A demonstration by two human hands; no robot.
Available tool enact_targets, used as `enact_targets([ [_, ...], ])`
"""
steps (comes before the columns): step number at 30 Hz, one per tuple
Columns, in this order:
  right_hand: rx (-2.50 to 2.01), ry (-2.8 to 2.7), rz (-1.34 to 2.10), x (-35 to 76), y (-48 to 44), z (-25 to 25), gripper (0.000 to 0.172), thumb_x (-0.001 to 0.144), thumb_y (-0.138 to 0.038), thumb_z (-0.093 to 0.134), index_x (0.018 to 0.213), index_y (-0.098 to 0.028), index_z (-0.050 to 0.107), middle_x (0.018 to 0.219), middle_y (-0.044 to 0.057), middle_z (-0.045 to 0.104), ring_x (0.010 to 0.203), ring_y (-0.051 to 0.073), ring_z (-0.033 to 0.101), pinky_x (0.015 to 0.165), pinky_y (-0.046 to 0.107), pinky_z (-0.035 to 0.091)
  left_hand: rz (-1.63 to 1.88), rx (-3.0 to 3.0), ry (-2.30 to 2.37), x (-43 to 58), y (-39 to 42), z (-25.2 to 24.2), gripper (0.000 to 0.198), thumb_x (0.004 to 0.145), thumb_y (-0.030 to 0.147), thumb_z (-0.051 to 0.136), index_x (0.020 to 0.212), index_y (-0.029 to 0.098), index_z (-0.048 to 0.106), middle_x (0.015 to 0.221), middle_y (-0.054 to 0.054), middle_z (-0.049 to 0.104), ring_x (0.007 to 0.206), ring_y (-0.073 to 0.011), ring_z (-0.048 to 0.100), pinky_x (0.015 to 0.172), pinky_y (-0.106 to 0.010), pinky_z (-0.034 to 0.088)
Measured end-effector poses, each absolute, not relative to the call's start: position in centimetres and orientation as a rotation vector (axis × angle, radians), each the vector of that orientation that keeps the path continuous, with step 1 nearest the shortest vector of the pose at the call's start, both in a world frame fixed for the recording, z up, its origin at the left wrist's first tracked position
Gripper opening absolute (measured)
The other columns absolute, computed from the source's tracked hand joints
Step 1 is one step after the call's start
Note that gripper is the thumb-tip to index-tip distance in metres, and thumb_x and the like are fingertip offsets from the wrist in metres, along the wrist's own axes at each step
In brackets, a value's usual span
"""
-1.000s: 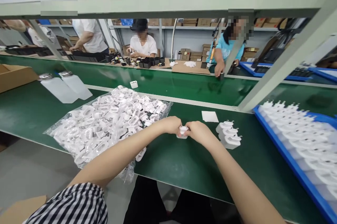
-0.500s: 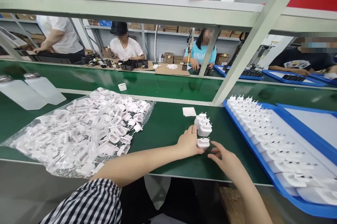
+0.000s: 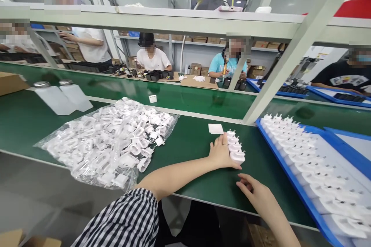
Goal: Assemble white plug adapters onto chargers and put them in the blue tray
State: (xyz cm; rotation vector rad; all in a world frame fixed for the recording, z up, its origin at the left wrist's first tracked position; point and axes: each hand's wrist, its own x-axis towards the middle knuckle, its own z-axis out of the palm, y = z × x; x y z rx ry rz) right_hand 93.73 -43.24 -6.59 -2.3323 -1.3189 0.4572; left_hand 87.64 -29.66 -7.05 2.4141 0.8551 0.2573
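My left hand [image 3: 222,154] lies along the left side of a short row of white plug housings [image 3: 237,156] standing on the green bench. Its thumb bends round the near end of the row and its fingers reach toward the far end. Metal pins stick up from the housings. Closer to the bench's front edge, my right hand [image 3: 255,192] hangs with nothing in it, thumb and fingers curved and apart. A flat white piece [image 3: 216,128] lies just beyond the row.
On the left, a clear plastic bag [image 3: 95,144] spills many loose white housings. A blue tray [image 3: 308,204] with rows of pinned housings stands at right. Two white bottles [image 3: 75,98] are at the back left. A slanted post [image 3: 268,67] rises behind the bench. Several co-workers sit opposite.
The nearest housing, earlier separated by a gap, now sits against the others in the row. My right hand has drawn back toward the front edge. The camera view has shifted left.
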Motion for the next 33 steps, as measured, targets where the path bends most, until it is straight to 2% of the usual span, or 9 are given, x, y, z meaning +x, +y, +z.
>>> enact_targets([
  [3, -2.253, -1.395, 0.556, 92.9, -42.6, -6.5, 0.03, 0.064, -0.04, 0.04, 0.082, -0.022, 0.055, 0.066, 0.0, 0.062, 0.061, 0.016, 0.057, 0.055, 0.023, 0.043, 0.217, 2.495, 0.825, 86.2, -28.6, -6.6, 0.116, 0.039, 0.056, 0.056, 0.121, 0.013, -0.015, 0.129, -0.012, 0.005, 0.115, -0.0288, 0.008, 0.088, -0.047, 0.018],
  [6, -2.159, -1.487, 0.656, 92.0, -41.5, -6.3, 0.03, 0.065, -0.041, 0.04, 0.084, -0.023, 0.054, 0.07, 0.0, 0.063, 0.066, 0.016, 0.057, 0.057, 0.021, 0.043, 0.191, 2.657, 0.872, 82.7, -25.5, -5.3, 0.097, 0.046, 0.05, 0.056, 0.122, 0.018, 0.007, 0.129, -0.012, 0.007, 0.115, -0.031, 0.008, 0.086, -0.05, 0.02],
  [10, -1.996, -1.74, 0.809, 90.2, -39.0, -5.3, 0.028, 0.069, -0.039, 0.038, 0.086, -0.023, 0.053, 0.075, 0.0, 0.062, 0.068, 0.015, 0.057, 0.058, 0.021, 0.042, 0.213, 2.661, 1.363, 75.7, -19.9, -3.3, 0.04, 0.065, 0.022, 0.046, 0.104, 0.018, 0.043, 0.118, -0.009, 0.032, 0.108, -0.0248, 0.028, 0.084, -0.038, 0.029],
  [12, -1.904, -1.891, 0.848, 89.0, -37.1, -4.5, 0.026, 0.07, -0.036, 0.037, 0.086, -0.024, 0.053, 0.076, 0.0, 0.062, 0.066, 0.015, 0.056, 0.057, 0.022, 0.041, 0.202, 2.517, 1.632, 72.5, -17.4, -2.8, 0.032, 0.065, 0.011, 0.041, 0.096, 0.014, 0.049, 0.107, -0.012, 0.043, 0.101, -0.0243, 0.037, 0.079, -0.035, 0.033],
  [14, -1.84, -2.023, 0.832, 87.8, -34.7, -3.6, 0.024, 0.07, -0.034, 0.038, 0.084, -0.024, 0.054, 0.076, 0.0, 0.062, 0.066, 0.015, 0.056, 0.055, 0.023, 0.04, 0.173, 2.42, 1.732, 70.2, -15.6, -3.0, 0.03, 0.063, 0.007, 0.042, 0.092, 0.011, 0.052, 0.098, -0.013, 0.049, 0.094, -0.0247, 0.044, 0.074, -0.034, 0.036],
  [17, -1.829, -2.15, 0.739, 86.5, -30.8, -3.3, 0.022, 0.068, -0.032, 0.04, 0.081, -0.023, 0.056, 0.073, 0.001, 0.062, 0.067, 0.017, 0.056, 0.054, 0.025, 0.039, 0.184, 2.357, 1.716, 68.4, -14.0, -3.9, 0.029, 0.063, 0.01, 0.044, 0.09, 0.015, 0.053, 0.09, -0.009, 0.055, 0.085, -0.021, 0.049, 0.071, -0.029, 0.038],
  [26, -1.691, -2.006, 0.67, 87.6, -26.5, -7.5, 0.024, 0.071, -0.031, 0.036, 0.078, -0.02, 0.055, 0.08, 0.003, 0.059, 0.067, 0.015, 0.054, 0.06, 0.027, 0.041, 0.481, 2.153, 1.635, 68.0, -13.4, -4.7, 0.015, 0.062, 0.011, 0.043, 0.069, 0.018, 0.053, 0.076, -0.003, 0.056, 0.079, -0.0173, 0.05, 0.071, -0.027, 0.038],
  [29, -1.691, -1.957, 0.687, 87.8, -26.9, -7.7, 0.024, 0.071, -0.032, 0.036, 0.08, -0.02, 0.054, 0.074, 0.003, 0.058, 0.063, 0.015, 0.053, 0.058, 0.028, 0.04, 0.557, 2.011, 1.551, 67.5, -14.1, -4.1, 0.014, 0.063, 0.013, 0.042, 0.074, 0.017, 0.049, 0.07, -0.001, 0.053, 0.071, -0.0136, 0.051, 0.067, -0.025, 0.04],
  [33, -1.619, -1.791, 0.749, 87.1, -26.9, -7.6, 0.028, 0.07, -0.032, 0.036, 0.094, -0.021, 0.047, 0.071, 0.001, 0.055, 0.06, 0.014, 0.051, 0.057, 0.028, 0.041, 0.517, 1.789, 1.387, 67.9, -15.5, -3.1, 0.017, 0.067, 0.012, 0.033, 0.08, 0.014, 0.043, 0.055, 0.001, 0.047, 0.056, -0.0092, 0.051, 0.057, -0.022, 0.044],
])
